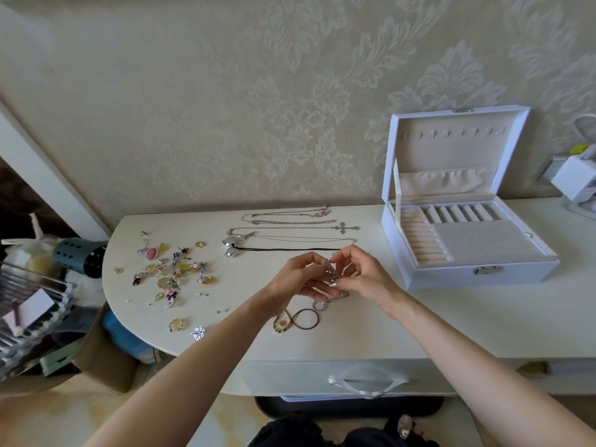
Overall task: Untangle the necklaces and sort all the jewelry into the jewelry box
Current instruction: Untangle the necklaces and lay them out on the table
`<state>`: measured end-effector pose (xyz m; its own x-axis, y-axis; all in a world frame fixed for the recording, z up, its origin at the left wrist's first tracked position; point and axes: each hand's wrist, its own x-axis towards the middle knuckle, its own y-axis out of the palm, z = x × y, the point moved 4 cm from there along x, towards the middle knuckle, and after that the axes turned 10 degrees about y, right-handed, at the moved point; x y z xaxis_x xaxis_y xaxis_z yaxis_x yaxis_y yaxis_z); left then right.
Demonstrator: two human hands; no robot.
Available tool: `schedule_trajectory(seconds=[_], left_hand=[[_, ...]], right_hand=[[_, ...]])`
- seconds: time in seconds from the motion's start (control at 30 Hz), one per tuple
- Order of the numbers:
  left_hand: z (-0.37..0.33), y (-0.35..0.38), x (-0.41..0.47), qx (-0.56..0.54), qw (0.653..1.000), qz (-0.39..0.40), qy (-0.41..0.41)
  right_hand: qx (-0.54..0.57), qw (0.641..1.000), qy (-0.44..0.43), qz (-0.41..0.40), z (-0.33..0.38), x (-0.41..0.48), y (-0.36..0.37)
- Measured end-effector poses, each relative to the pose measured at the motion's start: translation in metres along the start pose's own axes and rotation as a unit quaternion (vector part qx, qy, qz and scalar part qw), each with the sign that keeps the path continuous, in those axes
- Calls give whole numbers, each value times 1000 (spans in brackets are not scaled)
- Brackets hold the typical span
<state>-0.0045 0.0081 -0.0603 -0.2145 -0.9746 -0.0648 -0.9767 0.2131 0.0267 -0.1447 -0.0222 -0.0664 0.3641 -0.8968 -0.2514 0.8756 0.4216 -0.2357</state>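
Left grip: my left hand [295, 277] is clamped on the tangled necklaces [331, 273], thumb and curled fingertips pinching the knot from its left side.
Right grip: my right hand [366, 272] pinches the same knot from the right. The two hands are together, fingertips almost meeting.
Tangle: thin silver-tone chains bunched into one lump, held between my hands over the front middle of the tabletop [322, 343]. A flat silver ring pendant [320, 305] lies just below it.
Near the tangle: a thin dark hoop [306, 319] and a gold oval pendant [281, 324] lie flat side by side beneath my left wrist.
Box position: the jewelry box [445, 279] stands at the right of the tabletop, well apart from my hands, with its lid upright against the wall.
Box shell: white, smooth, rectangular, with a metal clasp on the front wall.
Box lining: beige and velvety. The lid has a row of hooks and a gathered pocket. The tray has ribbed ring rolls at left, small cells along the back and a flat padded panel at right.
Laid-out necklaces [290, 222]: chains stretched straight and side by side behind my hands. They include a silver cross pendant [346, 228], a puffed silver bow [232, 246] and a black cord.
Loose pieces: small jewelry [171, 269] lies scattered at the left end. It includes gold rings, studs, a pink oval cameo [151, 252] and a clear snowflake brooch [197, 332].
Tabletop surface: white and smooth, rounded at the left end.
Wall: cream wallpaper [290, 91] embossed with a damask leaf pattern.
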Motion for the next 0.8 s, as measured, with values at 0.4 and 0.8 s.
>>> schedule_trajectory(seconds=[0.4, 0.8], left_hand=[[0, -11, 3, 53, 996, -66, 8], [-5, -10, 4, 132, 983, -52, 119]], right_hand=[[73, 996, -30, -46, 5, 0, -3], [66, 997, -19, -17, 7, 0, 0]])
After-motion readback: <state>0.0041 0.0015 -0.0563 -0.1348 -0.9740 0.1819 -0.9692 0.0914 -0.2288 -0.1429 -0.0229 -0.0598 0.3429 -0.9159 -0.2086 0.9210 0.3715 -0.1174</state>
